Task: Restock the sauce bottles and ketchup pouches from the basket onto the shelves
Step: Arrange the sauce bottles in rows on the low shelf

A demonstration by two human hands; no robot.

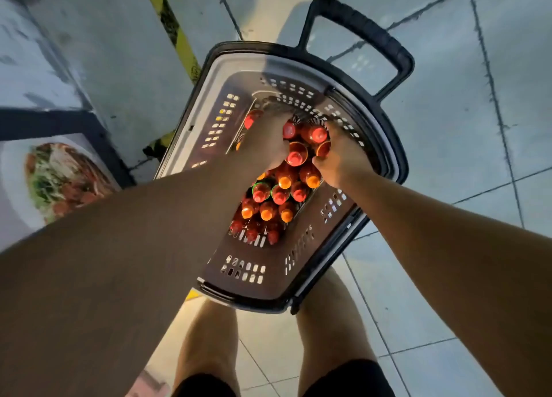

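Observation:
A grey plastic basket (301, 280) with a black handle (367, 32) stands on the floor between my legs. Inside it stand several sauce bottles (279, 193) with red and orange caps, seen from above. Both of my hands reach into the far end of the basket. My left hand (265, 141) wraps around red-capped bottles (296, 157) at its right side. My right hand (340, 155) grips bottles from the right, its fingers curled around one beside a red cap (319, 134). No ketchup pouches show.
The floor is grey tile with dark grout lines. A yellow-and-black striped strip (176, 35) runs on the floor at the upper left. A low display with a food picture (56, 178) stands at the left edge. My bare legs (209, 337) are below the basket.

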